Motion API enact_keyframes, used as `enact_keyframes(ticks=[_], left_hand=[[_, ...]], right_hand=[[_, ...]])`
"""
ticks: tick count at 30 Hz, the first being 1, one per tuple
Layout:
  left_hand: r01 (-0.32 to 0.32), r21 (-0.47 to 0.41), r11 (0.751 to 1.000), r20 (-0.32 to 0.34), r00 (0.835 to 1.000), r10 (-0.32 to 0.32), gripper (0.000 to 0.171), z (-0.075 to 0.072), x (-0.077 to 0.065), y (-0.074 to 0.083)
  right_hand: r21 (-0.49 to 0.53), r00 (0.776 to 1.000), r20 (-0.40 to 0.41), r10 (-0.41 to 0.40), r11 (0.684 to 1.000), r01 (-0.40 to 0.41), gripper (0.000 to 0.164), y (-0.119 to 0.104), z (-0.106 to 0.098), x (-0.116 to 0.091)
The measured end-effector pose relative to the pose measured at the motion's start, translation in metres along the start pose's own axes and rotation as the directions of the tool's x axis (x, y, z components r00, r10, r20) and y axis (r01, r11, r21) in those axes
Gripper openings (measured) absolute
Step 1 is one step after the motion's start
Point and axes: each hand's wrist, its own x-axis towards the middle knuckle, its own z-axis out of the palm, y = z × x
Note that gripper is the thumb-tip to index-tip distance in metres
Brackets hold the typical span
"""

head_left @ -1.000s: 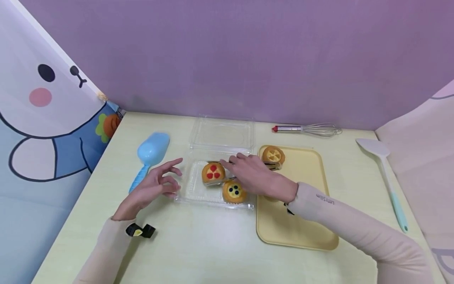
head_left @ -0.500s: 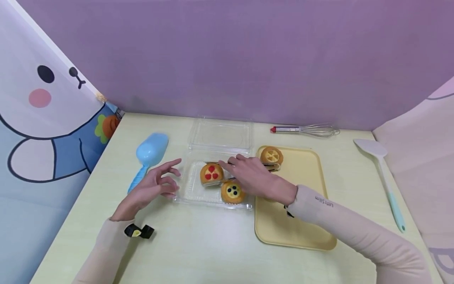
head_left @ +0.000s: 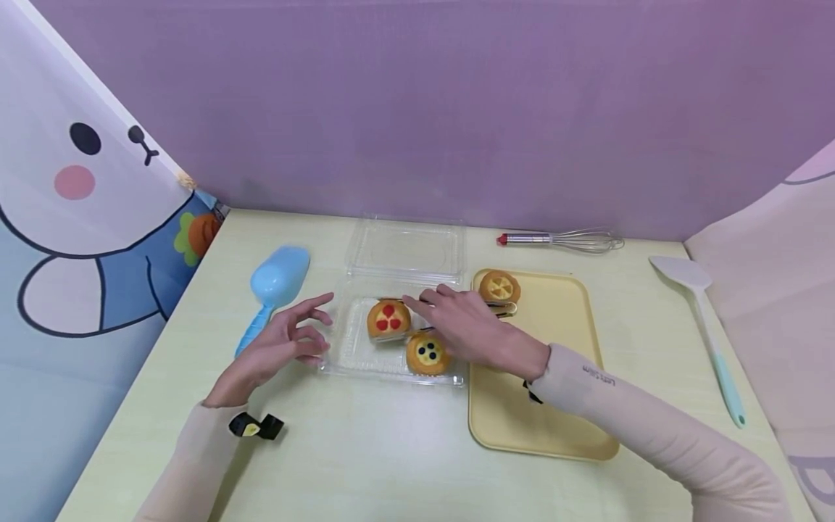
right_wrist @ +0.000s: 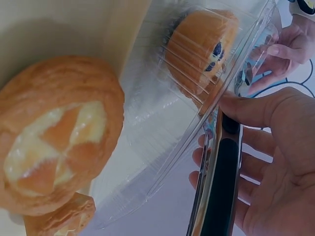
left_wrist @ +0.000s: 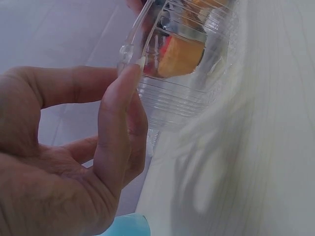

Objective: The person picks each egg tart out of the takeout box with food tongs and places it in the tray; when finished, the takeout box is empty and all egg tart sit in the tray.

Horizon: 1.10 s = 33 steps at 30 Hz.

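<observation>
My right hand (head_left: 466,322) grips metal tongs (head_left: 505,309) with a dark handle, its thumb along the handle in the right wrist view. In the head view, the tong ends lie on either side of a bun with red topping (head_left: 388,319), over the clear plastic container (head_left: 355,355). A bun with dark berries (head_left: 428,354) sits in the container's front right corner. At the container's left side, my left hand (head_left: 283,341) has relaxed, spread fingers. In the left wrist view, a fingertip (left_wrist: 140,63) overlaps the container's rim.
The container's lid (head_left: 407,250) lies folded back. A yellow tray (head_left: 544,428) on the right holds a bun with orange wedges (head_left: 499,287) and another bun (right_wrist: 61,216). A blue scoop (head_left: 280,275), a whisk (head_left: 561,240) and a white turner (head_left: 685,275) lie around the table.
Both hands, the tongs and the buns keep nearly the same places. The whole head view shifts slightly.
</observation>
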Motion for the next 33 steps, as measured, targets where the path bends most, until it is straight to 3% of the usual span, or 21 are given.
enact_keyframes(ticks=[6,18,33], left_hand=[[-0.004,-0.006,1.0,0.0,1.0,0.004,0.082,-0.001,-0.001,0.0],[-0.007,-0.001,1.0,0.002,1.0,0.007,0.082,-0.002,-0.003,0.001],[-0.022,-0.002,1.0,0.013,1.0,0.022,0.082,-0.001,-0.001,0.001]], right_hand=[[0.002,0.999,-0.041,0.023,1.0,-0.023,0.06,0.001,-0.004,-0.006],[0.008,0.974,-0.215,0.068,0.998,-0.068,0.064,0.013,-0.013,-0.038],[0.01,0.938,-0.298,0.179,0.983,-0.184,0.068,0.06,-0.032,-0.089]])
